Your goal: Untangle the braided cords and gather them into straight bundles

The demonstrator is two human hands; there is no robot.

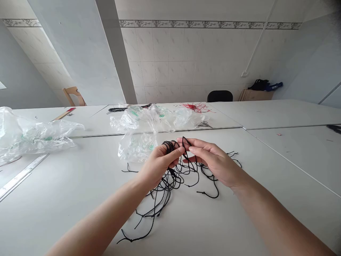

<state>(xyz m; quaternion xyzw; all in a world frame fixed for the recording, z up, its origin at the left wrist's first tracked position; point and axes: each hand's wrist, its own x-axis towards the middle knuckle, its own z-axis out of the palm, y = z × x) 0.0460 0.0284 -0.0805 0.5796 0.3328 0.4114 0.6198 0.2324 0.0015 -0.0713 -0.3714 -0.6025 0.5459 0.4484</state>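
Observation:
A bundle of black braided cords hangs from my left hand, whose thumb and fingers are closed around its upper loops. Close beside it, my right hand pinches a looped strand of the same black cord between thumb and fingers. The fingertips of both hands nearly meet. Below them, loose ends with small knots trail over the white table, some toward me and some to the right. Part of the bundle is hidden behind the fingers.
Crumpled clear plastic bags lie past my hands, and another bag at the left. Farther back are red cords, scissors and black cords. A metal ruler lies at left. A black chair stands behind the tables.

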